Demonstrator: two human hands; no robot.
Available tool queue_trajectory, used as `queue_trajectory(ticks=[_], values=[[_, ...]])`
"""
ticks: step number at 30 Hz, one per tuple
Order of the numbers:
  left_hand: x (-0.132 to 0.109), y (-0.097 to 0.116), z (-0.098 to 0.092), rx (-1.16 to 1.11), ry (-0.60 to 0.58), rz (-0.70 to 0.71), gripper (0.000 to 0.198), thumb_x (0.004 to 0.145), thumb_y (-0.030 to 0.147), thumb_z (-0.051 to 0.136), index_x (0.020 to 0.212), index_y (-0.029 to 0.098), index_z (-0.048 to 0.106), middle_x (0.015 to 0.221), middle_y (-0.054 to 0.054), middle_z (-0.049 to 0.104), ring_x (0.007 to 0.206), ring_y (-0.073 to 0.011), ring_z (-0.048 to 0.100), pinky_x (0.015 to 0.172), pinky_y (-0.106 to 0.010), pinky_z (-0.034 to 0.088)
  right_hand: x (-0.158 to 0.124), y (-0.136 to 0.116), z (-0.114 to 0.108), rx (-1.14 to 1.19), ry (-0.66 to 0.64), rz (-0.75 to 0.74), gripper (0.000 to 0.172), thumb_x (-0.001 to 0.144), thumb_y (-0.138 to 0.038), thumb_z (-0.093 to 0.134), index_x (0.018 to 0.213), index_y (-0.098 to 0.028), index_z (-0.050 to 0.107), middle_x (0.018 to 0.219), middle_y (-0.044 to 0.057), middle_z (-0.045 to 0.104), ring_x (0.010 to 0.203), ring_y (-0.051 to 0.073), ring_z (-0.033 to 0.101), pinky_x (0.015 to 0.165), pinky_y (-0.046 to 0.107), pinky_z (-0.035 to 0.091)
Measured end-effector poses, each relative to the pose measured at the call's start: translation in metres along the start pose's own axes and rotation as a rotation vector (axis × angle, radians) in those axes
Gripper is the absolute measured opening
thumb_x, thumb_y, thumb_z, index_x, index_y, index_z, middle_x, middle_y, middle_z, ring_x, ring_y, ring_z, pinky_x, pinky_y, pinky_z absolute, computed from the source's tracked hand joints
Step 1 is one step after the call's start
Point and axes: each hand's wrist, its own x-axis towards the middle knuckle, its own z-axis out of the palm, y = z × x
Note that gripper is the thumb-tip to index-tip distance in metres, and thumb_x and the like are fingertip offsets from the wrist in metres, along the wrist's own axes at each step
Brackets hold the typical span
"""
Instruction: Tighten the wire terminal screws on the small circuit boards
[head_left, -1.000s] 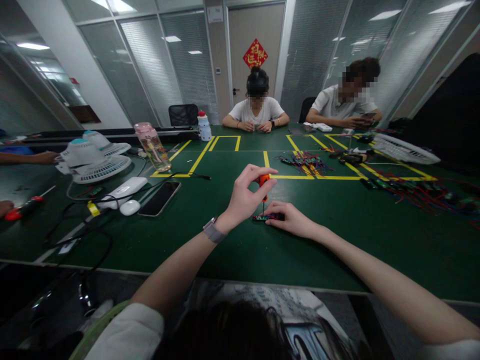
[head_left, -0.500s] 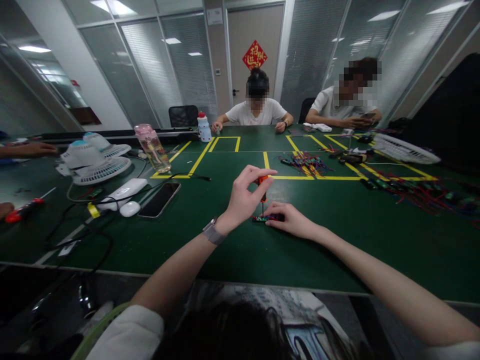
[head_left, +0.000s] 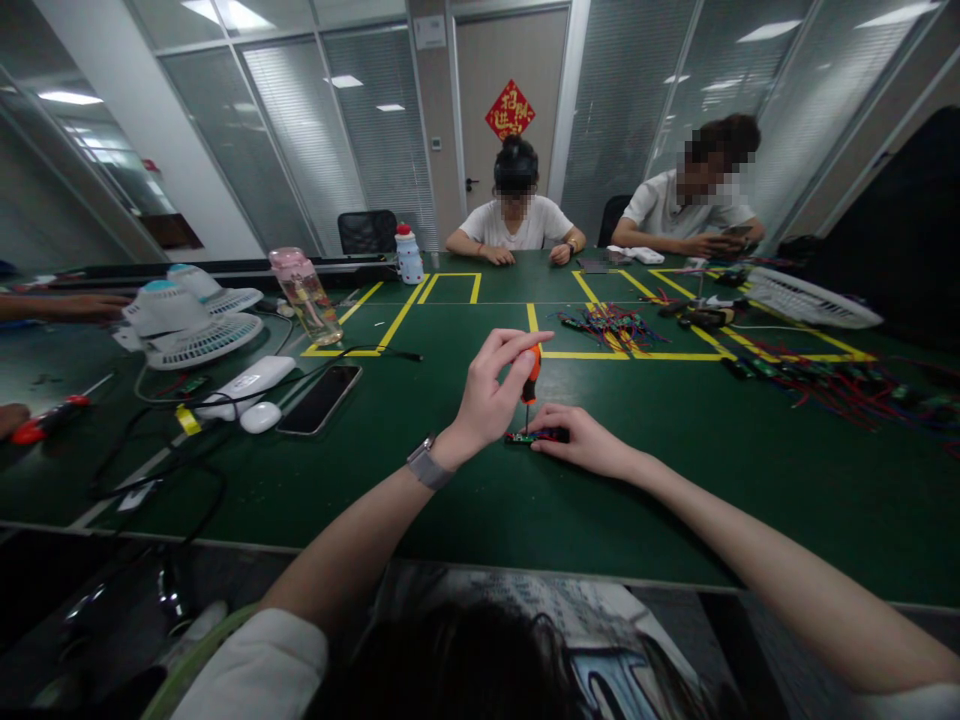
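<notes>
My left hand [head_left: 495, 385] is closed around the orange and black handle of a screwdriver [head_left: 532, 378]. The screwdriver stands nearly upright, its thin shaft pointing down at a small green circuit board [head_left: 517, 438]. Whether the tip touches the board or a part on it is too small to tell. Low on the table, my right hand [head_left: 581, 440] pinches the board's right end, where dark wires or a black part show between the fingers. The fingers partly cover that end. A grey watch sits on my left wrist.
Left of my hands lie a phone [head_left: 320, 400], a white mouse [head_left: 260, 417] and black cables. White fans [head_left: 187, 325] and a pink-lided bottle [head_left: 305, 297] stand behind. Wired circuit boards [head_left: 615, 328] lie to the right. Two people sit opposite; another person's hand is at left.
My left fingers have shifted slightly around the screwdriver handle, showing more of it. My right hand and the board stay put. The person opposite has lowered a hand onto the table.
</notes>
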Motion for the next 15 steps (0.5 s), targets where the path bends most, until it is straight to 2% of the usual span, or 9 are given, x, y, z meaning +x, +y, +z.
queue_trajectory(ticks=[2,4,9,11,15], values=[[-0.0003,-0.0004,0.0003,-0.061,-0.024,-0.013,0.029,0.097,0.024,0.043,0.119,0.023,0.063,0.110,-0.007,0.063,0.097,-0.0145,0.062,0.086,-0.029,0.050,0.0001,0.0000,-0.0002,-0.004,0.001,-0.001,0.019,0.085,-0.026,0.065,0.100,-0.018,0.073,0.092,0.007,0.065,0.084,0.019,0.062,0.081,0.035,0.050],[-0.0003,-0.0010,0.0012,-0.080,-0.011,-0.016,0.027,0.096,0.024,0.048,0.117,0.022,0.063,0.108,-0.007,0.066,0.096,-0.0145,0.063,0.084,-0.028,0.051,0.0002,-0.0003,-0.0006,-0.010,-0.006,0.000,0.019,0.085,-0.025,0.065,0.100,-0.017,0.073,0.092,0.007,0.065,0.084,0.019,0.062,0.081,0.034,0.050],[0.0004,-0.0016,0.0017,0.029,0.077,0.021,0.012,0.086,0.027,0.065,0.094,0.021,0.071,0.087,-0.002,0.059,0.083,-0.0130,0.058,0.076,-0.026,0.049,0.0002,-0.0010,-0.0014,-0.016,-0.017,0.004,0.019,0.085,-0.024,0.064,0.099,-0.017,0.073,0.091,0.007,0.064,0.083,0.019,0.061,0.078,0.033,0.050],[0.0003,-0.0010,0.0006,0.026,0.062,0.011,0.016,0.090,0.029,0.058,0.096,0.021,0.072,0.088,-0.003,0.057,0.084,-0.0133,0.058,0.077,-0.027,0.049,0.0001,-0.0006,-0.0012,-0.014,-0.014,0.005,0.019,0.085,-0.025,0.064,0.100,-0.017,0.073,0.091,0.007,0.064,0.082,0.018,0.061,0.077,0.032,0.050],[0.0003,0.0003,-0.0003,-0.037,-0.008,-0.006,0.028,0.097,0.024,0.044,0.113,0.023,0.067,0.106,-0.007,0.061,0.098,-0.0154,0.060,0.086,-0.030,0.049,-0.0002,0.0003,-0.0008,-0.014,-0.011,0.005,0.020,0.085,-0.025,0.064,0.100,-0.017,0.073,0.090,0.007,0.064,0.080,0.019,0.061,0.077,0.033,0.050]])
